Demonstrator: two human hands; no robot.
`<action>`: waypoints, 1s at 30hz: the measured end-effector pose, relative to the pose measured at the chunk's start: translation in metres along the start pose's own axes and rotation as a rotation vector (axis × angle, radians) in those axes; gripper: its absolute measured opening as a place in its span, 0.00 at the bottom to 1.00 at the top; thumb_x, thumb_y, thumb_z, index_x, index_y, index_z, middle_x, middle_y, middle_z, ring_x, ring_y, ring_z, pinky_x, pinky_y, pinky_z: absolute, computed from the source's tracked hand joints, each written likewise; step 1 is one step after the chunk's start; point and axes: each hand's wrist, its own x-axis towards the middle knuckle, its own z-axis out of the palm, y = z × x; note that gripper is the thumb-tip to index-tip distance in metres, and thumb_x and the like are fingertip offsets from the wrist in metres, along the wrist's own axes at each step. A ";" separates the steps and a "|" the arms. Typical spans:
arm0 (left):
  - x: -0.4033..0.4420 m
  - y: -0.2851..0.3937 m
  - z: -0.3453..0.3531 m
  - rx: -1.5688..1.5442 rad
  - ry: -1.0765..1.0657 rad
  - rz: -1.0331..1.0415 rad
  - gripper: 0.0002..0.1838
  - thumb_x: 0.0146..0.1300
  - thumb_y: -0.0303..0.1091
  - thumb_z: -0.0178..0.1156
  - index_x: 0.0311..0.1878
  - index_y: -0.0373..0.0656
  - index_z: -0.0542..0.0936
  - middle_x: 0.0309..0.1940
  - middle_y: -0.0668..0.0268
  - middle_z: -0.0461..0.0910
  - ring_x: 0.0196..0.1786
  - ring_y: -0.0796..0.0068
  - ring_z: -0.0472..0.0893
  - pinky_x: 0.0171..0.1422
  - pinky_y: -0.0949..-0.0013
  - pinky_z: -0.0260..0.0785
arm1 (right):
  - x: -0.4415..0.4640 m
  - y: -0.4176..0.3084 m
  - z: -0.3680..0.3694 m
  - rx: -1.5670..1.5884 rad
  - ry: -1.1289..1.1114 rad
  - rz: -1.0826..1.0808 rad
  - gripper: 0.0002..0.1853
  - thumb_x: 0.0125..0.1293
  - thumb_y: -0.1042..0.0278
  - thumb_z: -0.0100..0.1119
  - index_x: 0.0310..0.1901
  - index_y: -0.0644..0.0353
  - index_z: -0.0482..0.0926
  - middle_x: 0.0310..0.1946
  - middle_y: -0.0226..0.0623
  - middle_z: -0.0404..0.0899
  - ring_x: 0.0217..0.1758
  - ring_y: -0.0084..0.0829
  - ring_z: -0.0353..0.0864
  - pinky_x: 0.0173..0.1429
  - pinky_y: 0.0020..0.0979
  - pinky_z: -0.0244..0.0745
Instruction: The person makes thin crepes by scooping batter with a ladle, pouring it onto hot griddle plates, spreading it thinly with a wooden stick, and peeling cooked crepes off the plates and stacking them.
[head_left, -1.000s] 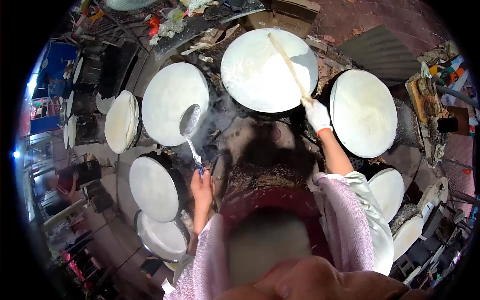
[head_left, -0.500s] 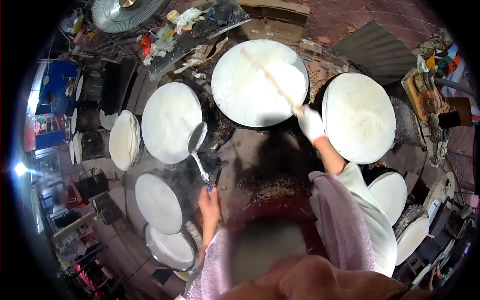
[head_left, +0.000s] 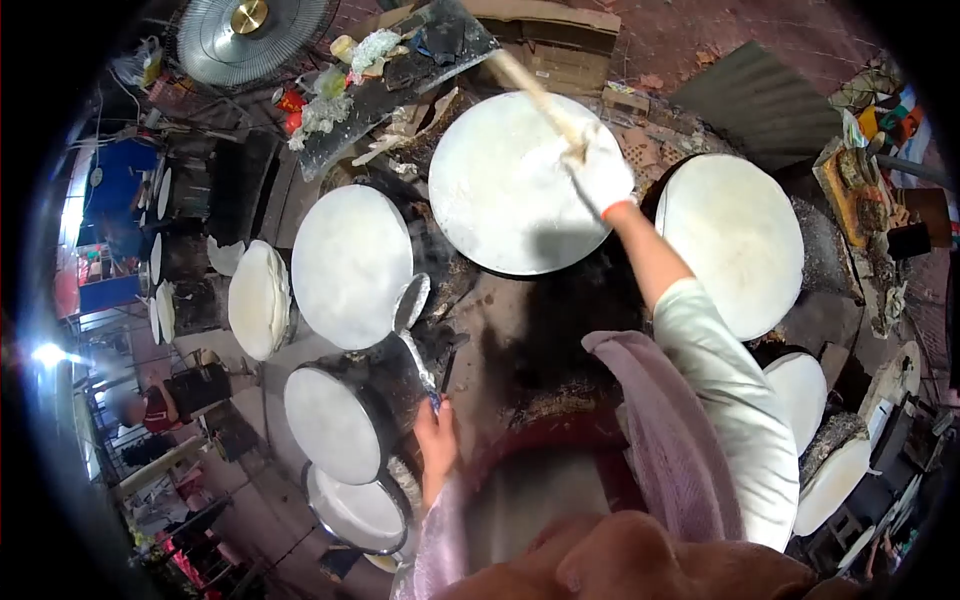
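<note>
The bare left hand (head_left: 435, 440) is closed around the end of the handle of a metal ladle (head_left: 411, 303), whose bowl sits beside the lower right edge of the white-topped left griddle (head_left: 352, 265). Gripping so far back probably keeps the fingers away from the hot surface while letting the bowl reach it. The right hand (head_left: 600, 178), in a white glove with an orange cuff, grips a long wooden stick (head_left: 530, 88) over the right edge of the white-topped central griddle (head_left: 485, 200). The stick slants up and left past that griddle's far edge; the glove likely guards against heat, since this hand works directly over the plate. Beyond the right edge of the central griddle stands a white-topped right griddle (head_left: 730, 245), and a lower left griddle (head_left: 333, 425) stands nearer the body, its near edge close to a shallow pan (head_left: 358, 515). A dark red tub (head_left: 560, 432) sits directly before the person, between the two arms; the griddles appear to be arranged in an arc around it so that each lies within arm's reach. Layered pale flatbreads (head_left: 258, 300) lie past the left edge of the left griddle, apart from both hands.
</note>
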 end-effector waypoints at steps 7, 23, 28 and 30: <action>0.013 -0.010 0.015 -0.213 -0.060 -0.066 0.07 0.73 0.33 0.53 0.41 0.41 0.75 0.21 0.78 0.65 0.19 0.89 0.60 0.21 0.79 0.52 | -0.183 0.040 -0.001 0.795 0.257 0.166 0.21 0.67 0.63 0.62 0.60 0.54 0.75 0.30 0.28 0.81 0.27 0.20 0.76 0.32 0.22 0.70; 0.083 0.045 0.057 -0.342 -0.276 -0.020 0.09 0.73 0.37 0.51 0.39 0.42 0.70 0.17 0.75 0.64 0.13 0.85 0.61 0.16 0.77 0.53 | -0.179 0.046 -0.074 0.886 -0.283 0.548 0.15 0.67 0.57 0.60 0.52 0.51 0.79 0.16 0.22 0.68 0.07 0.18 0.56 0.11 0.23 0.48; 0.207 0.095 0.102 -0.481 -0.560 -0.048 0.12 0.74 0.38 0.49 0.34 0.42 0.68 0.19 0.73 0.65 0.15 0.82 0.63 0.17 0.75 0.53 | -0.185 0.039 -0.072 0.738 -0.262 0.582 0.19 0.66 0.60 0.63 0.56 0.56 0.79 0.18 0.17 0.69 0.12 0.12 0.57 0.16 0.20 0.51; 0.257 0.114 0.135 -0.475 -0.612 -0.014 0.14 0.71 0.34 0.50 0.28 0.40 0.69 0.18 0.70 0.68 0.15 0.78 0.66 0.19 0.72 0.58 | -0.201 0.039 -0.055 0.793 -0.225 0.509 0.20 0.66 0.65 0.62 0.59 0.60 0.76 0.33 0.17 0.78 0.26 0.10 0.65 0.27 0.15 0.58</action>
